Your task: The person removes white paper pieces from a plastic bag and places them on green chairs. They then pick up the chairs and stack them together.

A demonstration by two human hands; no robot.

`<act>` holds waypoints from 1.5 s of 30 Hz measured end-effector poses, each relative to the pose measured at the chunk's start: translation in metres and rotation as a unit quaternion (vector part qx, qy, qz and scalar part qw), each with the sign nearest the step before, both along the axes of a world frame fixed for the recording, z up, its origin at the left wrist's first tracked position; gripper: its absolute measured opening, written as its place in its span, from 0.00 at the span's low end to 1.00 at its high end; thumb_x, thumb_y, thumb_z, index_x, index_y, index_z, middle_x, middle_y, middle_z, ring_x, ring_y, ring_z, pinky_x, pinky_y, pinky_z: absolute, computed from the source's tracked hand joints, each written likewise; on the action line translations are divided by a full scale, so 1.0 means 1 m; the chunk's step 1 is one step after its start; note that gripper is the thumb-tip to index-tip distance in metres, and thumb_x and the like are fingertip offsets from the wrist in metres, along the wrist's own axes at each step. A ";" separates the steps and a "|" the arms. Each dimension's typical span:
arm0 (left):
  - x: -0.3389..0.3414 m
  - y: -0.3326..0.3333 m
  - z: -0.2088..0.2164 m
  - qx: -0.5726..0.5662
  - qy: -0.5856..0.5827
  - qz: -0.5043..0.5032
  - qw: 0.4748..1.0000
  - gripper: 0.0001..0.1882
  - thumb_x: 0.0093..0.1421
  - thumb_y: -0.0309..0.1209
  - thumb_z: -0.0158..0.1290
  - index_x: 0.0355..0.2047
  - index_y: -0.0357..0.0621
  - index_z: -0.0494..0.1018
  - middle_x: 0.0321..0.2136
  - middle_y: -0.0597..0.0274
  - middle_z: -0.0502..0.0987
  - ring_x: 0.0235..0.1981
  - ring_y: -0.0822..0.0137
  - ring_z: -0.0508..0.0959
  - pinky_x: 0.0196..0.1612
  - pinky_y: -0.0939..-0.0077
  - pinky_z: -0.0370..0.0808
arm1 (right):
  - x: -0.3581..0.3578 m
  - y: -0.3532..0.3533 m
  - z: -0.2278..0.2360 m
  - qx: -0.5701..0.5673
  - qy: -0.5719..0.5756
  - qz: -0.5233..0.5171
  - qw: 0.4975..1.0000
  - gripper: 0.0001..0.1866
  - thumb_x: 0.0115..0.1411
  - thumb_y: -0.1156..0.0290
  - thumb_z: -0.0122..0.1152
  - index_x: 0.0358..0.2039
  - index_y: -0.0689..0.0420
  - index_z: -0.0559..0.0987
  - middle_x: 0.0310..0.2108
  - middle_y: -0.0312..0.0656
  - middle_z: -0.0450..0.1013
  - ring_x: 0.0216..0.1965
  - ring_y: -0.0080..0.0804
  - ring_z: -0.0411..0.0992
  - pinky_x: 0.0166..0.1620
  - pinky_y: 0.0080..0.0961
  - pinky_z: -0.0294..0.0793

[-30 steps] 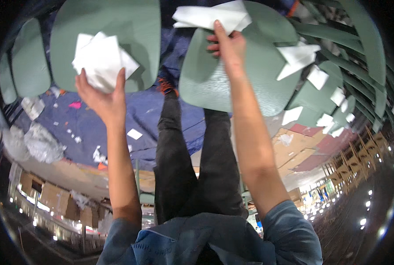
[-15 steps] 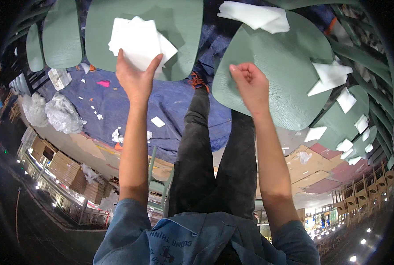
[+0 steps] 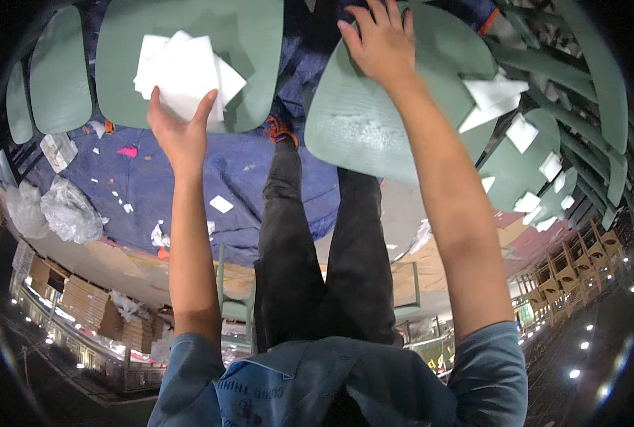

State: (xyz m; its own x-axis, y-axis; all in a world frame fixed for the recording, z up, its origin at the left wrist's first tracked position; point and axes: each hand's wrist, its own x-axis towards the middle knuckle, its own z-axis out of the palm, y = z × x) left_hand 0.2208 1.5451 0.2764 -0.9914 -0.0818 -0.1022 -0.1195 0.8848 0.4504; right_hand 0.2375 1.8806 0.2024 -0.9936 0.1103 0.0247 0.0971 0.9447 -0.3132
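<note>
My left hand (image 3: 177, 139) is closed on the near edge of a fanned stack of thin white foam-like sheets (image 3: 178, 75), thumb and fingers at its two sides. The stack is over the green chair seat (image 3: 253, 43) at far left. My right hand (image 3: 384, 44) is at the far edge of a second green seat (image 3: 360, 117), fingers spread, with no sheet visible in it. More white sheets (image 3: 493, 99) lie at that seat's right side. Whatever is just beyond my right fingertips is out of view.
Green seats (image 3: 61, 78) stand at far left, and green chair frames (image 3: 566, 92) crowd the right. A smaller seat (image 3: 509, 181) bears several white pieces. Blue sheeting (image 3: 242, 174) with scraps covers the floor. Clear plastic bags (image 3: 71, 213) lie at left; stacked cartons (image 3: 93, 302) are behind.
My right hand has moved away from me to the seat's far edge and opened its fingers. The sheets there are out of sight. My left hand keeps the stack; the view has shifted right.
</note>
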 end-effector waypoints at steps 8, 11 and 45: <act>-0.019 -0.025 0.013 0.274 -0.045 0.198 0.940 0.35 0.59 0.25 0.67 0.61 0.29 0.61 0.43 0.50 0.80 0.44 0.66 0.80 0.49 0.74 0.75 | 0.008 0.000 -0.006 -0.031 0.025 -0.008 0.999 0.22 0.65 0.53 0.58 0.55 0.50 0.78 0.66 0.49 0.64 0.71 0.57 0.54 0.70 0.64 0.49; -0.025 -0.037 0.025 0.226 -0.053 0.157 0.960 0.29 0.58 0.27 0.68 0.57 0.33 0.69 0.38 0.60 0.78 0.39 0.72 0.77 0.44 0.79 0.74 | 0.006 -0.001 -0.007 -0.012 0.056 -0.002 0.998 0.21 0.65 0.54 0.58 0.54 0.52 0.78 0.64 0.49 0.65 0.69 0.55 0.57 0.69 0.62 0.52; 0.056 0.126 -0.015 0.355 -0.332 -0.051 0.872 0.19 0.62 0.28 0.64 0.51 0.36 0.74 0.41 0.62 0.79 0.41 0.74 0.77 0.45 0.79 0.74 | 0.352 0.060 0.103 -0.365 -0.071 -0.594 0.713 0.23 0.63 0.66 0.71 0.54 0.63 0.75 0.46 0.44 0.79 0.47 0.30 0.76 0.49 0.29 0.76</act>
